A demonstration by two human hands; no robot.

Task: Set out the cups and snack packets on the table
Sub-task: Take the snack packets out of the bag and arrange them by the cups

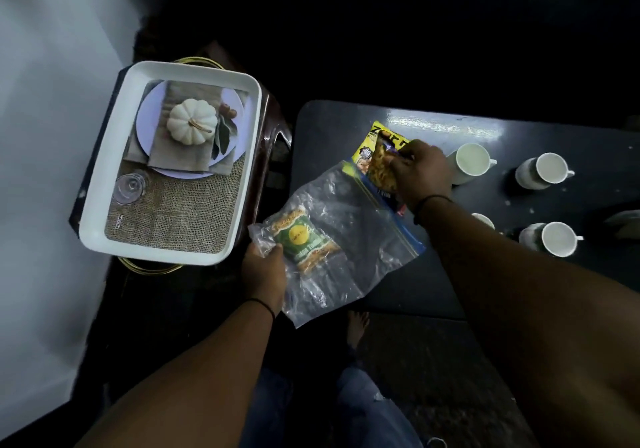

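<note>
Currently, yellow packet (pixel 379 156) was pinched by right hand (pixel 420 170), plastic bag (pixel 343 239) gripped by left hand (pixel 263 271); nearest cup (pixel 471 162) risked being knocked.

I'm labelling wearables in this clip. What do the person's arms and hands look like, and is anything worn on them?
Both forearms are bare, with no sleeves in view. The left hand has a thin dark band around its wrist, and the right hand has a similar thin dark band. No gloves, rings or watch can be seen.
</note>
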